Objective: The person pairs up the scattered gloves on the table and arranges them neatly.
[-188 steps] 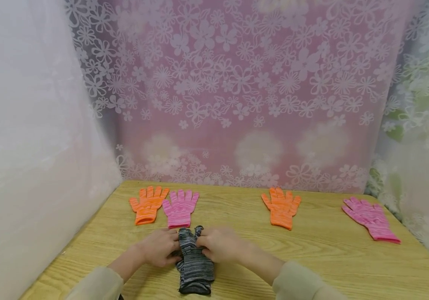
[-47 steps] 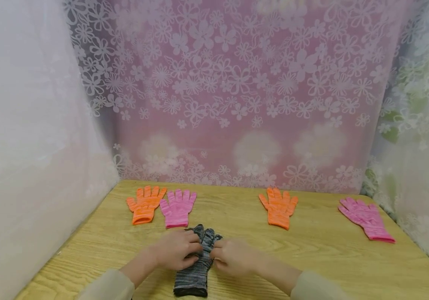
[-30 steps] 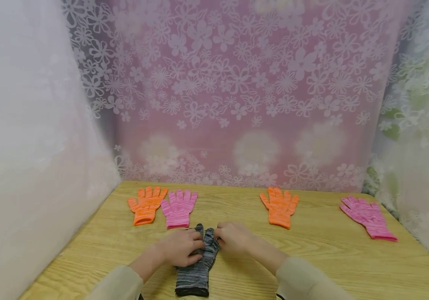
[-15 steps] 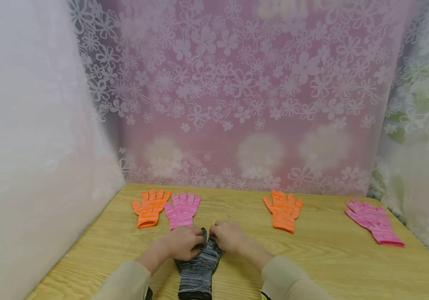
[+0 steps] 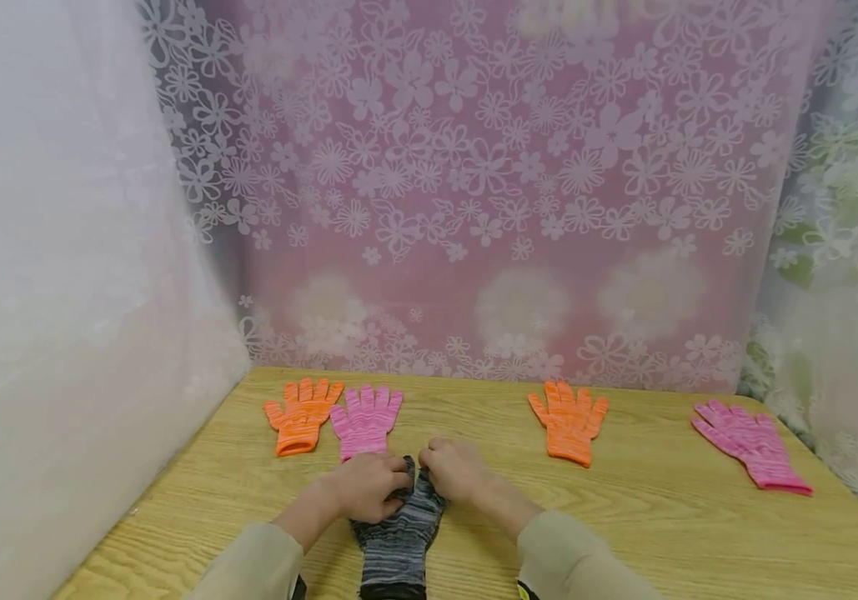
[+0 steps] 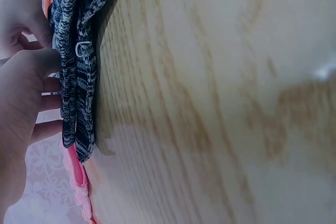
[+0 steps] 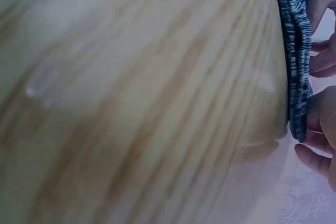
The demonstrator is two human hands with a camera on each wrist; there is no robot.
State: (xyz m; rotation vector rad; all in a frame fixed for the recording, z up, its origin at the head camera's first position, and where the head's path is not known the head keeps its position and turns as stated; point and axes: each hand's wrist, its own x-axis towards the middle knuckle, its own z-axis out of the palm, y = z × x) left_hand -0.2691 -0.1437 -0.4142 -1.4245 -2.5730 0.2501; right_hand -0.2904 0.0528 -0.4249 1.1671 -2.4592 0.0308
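A black-and-grey knit glove (image 5: pixel 397 546) lies on the wooden table close to the person, its cuff toward the bottom edge. From the side in the left wrist view, the grey glove (image 6: pixel 68 66) shows two stacked layers. My left hand (image 5: pixel 364 486) pinches it on its left side, curled fingers covering the glove fingers there. Higher up on the right, my right hand (image 5: pixel 460 473) pinches the tip of a glove finger. In the right wrist view, the fingers of my right hand (image 7: pixel 321 129) are at the end of the glove (image 7: pixel 299 72).
Along the back of the table (image 5: pixel 624 533) lie an orange glove (image 5: pixel 301 417) and a pink glove (image 5: pixel 365 421) touching it on the left. Another orange glove (image 5: pixel 568 423) lies right of centre. A second pink glove (image 5: pixel 755 446) is at the far right. Flowered curtains (image 5: pixel 474 208) enclose the table.
The glove fingers, bunched earlier, now lie more spread. My right hand has moved from the glove's right side up to its fingertips; my left has shifted slightly upward. Little differs from half a second ago.
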